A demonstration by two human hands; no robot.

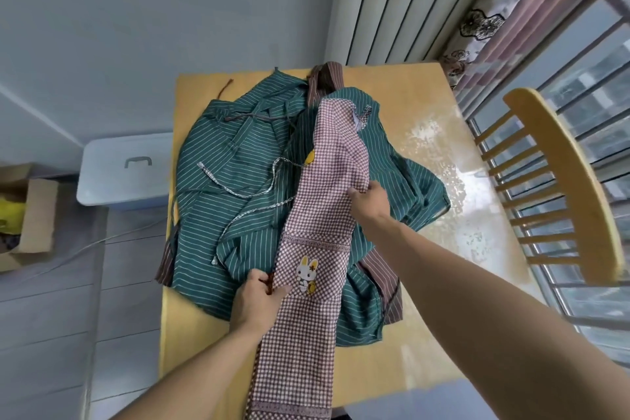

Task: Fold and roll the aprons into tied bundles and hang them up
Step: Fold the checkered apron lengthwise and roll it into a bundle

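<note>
A maroon-and-white checked apron (317, 215) with a rabbit patch lies folded into a long narrow strip down the middle of the wooden table (426, 102). Its near end hangs over the front edge. My left hand (257, 300) pinches the strip's left edge beside the rabbit. My right hand (370, 198) grips the right edge higher up. Under it lie green striped aprons (235, 147) in a loose heap, with thin checked ties (238, 193) trailing across them. A brown striped apron (327, 77) pokes out at the far end and near the right side.
A wooden chair (562, 181) stands at the table's right, by a window with railings. A white lidded storage box (126, 170) and an open cardboard box (30, 215) sit on the floor to the left. A radiator and curtain are behind the table.
</note>
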